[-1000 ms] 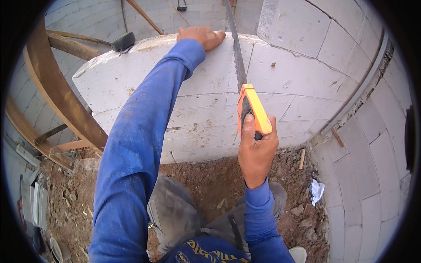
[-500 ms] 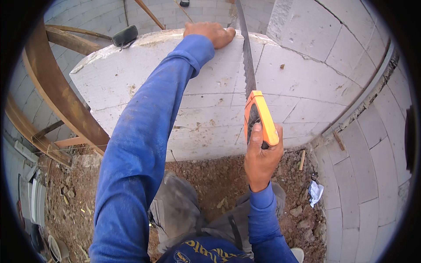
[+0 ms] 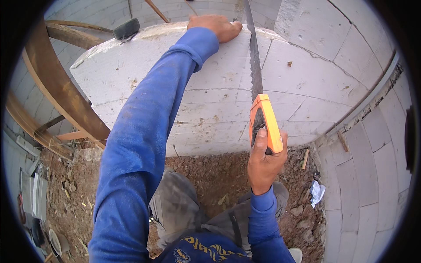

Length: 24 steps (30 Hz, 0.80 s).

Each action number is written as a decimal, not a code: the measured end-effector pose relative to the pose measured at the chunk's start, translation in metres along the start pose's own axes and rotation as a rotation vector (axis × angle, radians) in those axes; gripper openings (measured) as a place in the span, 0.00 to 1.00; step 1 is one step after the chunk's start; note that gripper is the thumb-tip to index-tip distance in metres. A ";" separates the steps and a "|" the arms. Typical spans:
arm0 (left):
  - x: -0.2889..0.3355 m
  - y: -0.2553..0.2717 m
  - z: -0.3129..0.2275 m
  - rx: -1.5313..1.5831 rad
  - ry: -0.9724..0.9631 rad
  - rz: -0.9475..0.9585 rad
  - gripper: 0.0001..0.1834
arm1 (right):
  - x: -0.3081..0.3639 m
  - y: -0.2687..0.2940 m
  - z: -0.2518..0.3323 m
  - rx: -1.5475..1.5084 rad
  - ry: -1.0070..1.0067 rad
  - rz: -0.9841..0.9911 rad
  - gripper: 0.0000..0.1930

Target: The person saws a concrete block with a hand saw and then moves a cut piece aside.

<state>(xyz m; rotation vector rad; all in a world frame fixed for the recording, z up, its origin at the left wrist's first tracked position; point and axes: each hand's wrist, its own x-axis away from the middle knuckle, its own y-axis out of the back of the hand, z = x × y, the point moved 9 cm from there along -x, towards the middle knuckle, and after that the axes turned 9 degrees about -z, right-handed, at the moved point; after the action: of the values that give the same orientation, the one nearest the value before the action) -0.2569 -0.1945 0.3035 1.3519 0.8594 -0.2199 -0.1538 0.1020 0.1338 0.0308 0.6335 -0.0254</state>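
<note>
My right hand (image 3: 267, 163) is closed around the orange and black handle of a handsaw (image 3: 255, 65). The toothed blade points away from me, upright against the near face of a white block wall (image 3: 206, 105); its tip goes out of the top of the view. Just left of the blade, my left hand (image 3: 215, 27) grips the top edge of a white block (image 3: 228, 57). Its thumb side points toward the saw, and the other fingers are partly hidden over the far side. A thin vertical line runs down the block beside the blade.
A dark mallet-like head (image 3: 126, 29) lies on the wall top at left. Curved wooden formwork (image 3: 57, 87) stands beyond it. Higher blockwork (image 3: 333, 39) rises on the right. Rubble soil (image 3: 215, 175), a crumpled white wrapper (image 3: 317, 193) and a bucket (image 3: 58, 242) are below.
The saw and my right hand have shifted slightly right and toward me. My left hand stays on the block's top edge, and the view has moved a little.
</note>
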 end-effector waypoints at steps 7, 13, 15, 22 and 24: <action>-0.003 0.004 -0.002 -0.013 0.057 0.106 0.36 | 0.181 0.090 -0.103 0.224 0.044 -0.036 0.15; -0.001 0.003 0.004 -0.004 0.055 0.059 0.36 | 0.027 0.014 -0.011 0.058 -0.003 -0.005 0.11; 0.001 -0.002 0.005 0.009 0.050 0.048 0.36 | -0.029 -0.014 0.023 -0.016 0.013 0.031 0.09; -0.002 0.007 -0.004 0.026 0.051 0.040 0.37 | 0.165 0.089 -0.086 0.186 -0.025 -0.038 0.19; -0.006 0.013 -0.001 -0.006 0.042 0.010 0.37 | 0.181 0.094 -0.092 0.216 0.031 -0.037 0.20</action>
<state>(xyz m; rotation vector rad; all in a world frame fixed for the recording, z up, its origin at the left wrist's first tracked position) -0.2536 -0.1927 0.3172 1.3591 0.8876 -0.1822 -0.0594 0.1966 -0.0451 0.2282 0.6605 -0.1289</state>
